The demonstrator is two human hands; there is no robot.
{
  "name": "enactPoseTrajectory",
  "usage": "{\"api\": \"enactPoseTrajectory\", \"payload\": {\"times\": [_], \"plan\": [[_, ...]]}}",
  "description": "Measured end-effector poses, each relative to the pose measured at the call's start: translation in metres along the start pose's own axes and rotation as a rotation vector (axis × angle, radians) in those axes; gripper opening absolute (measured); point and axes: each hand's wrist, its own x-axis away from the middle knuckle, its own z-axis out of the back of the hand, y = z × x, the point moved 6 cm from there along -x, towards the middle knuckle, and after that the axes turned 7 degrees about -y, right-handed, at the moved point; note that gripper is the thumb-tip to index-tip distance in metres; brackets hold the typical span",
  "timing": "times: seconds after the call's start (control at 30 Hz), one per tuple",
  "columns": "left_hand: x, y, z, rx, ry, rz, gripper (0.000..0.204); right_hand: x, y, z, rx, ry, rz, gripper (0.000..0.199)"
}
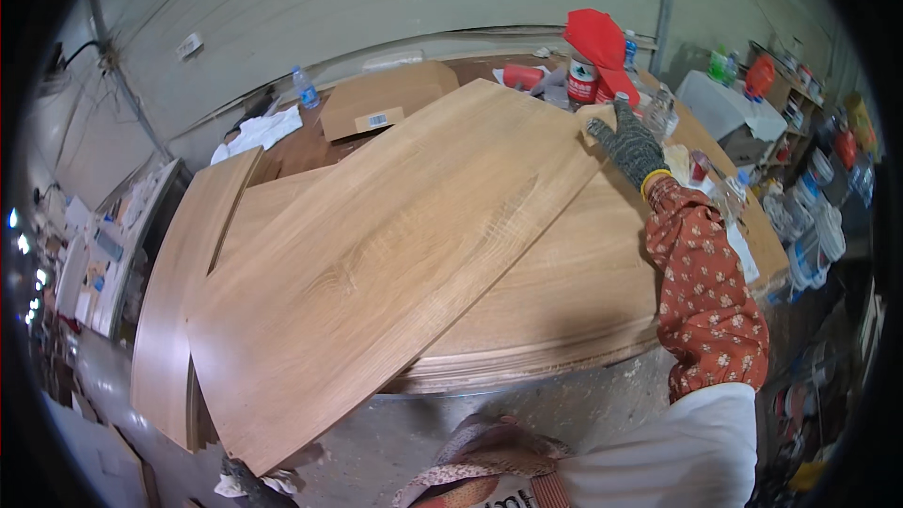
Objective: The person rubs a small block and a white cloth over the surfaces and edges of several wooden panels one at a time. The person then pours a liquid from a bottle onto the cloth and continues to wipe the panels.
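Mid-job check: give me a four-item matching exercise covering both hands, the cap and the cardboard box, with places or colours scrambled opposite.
Column one:
1. Right hand
2. Left hand
3. Cap
4. Cardboard box

Column two:
A. Red
B. At the lowest corner of the top board in the picture
C. Brown, beyond the top board
D. At the top board's far right end

Pairs: 1-D, 2-B, 3-A, 4-C

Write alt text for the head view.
A long brown board slants across stacked boards, with the person's right hand at its far end and left hand at its near end, both gloved. A cardboard box lies behind.
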Motion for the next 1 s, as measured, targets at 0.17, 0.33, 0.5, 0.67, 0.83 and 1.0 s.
{"api": "enactPoseTrajectory", "payload": {"times": [0.17,0.33,0.5,0.67,0.83,1.0], "plan": [[0.004,0.008,-0.002,-0.01,0.086,0.056,0.045,-0.061,0.034,-0.043,-0.125,0.017,-0.053,0.082],[-0.012,-0.047,0.008,0.244,-0.015,0.169,0.038,-0.069,0.027,-0.057,-0.256,0.012,0.017,0.077],[-0.033,-0.04,0.003,0.205,0.135,0.101,0.021,-0.036,0.036,-0.04,-0.266,0.114,-0.067,0.074],[-0.079,-0.128,0.017,0.271,0.095,0.101,0.02,0.023,0.048,-0.012,-0.303,0.167,-0.085,0.07],[-0.115,-0.103,-0.015,0.23,-0.011,0.066,0.023,0.096,0.092,0.016,0.043,0.35,0.252,0.047],[-0.135,-0.117,-0.03,0.324,-0.101,-0.027,0.022,0.168,0.108,0.048,-0.248,0.301,-0.193,0.044]]}}
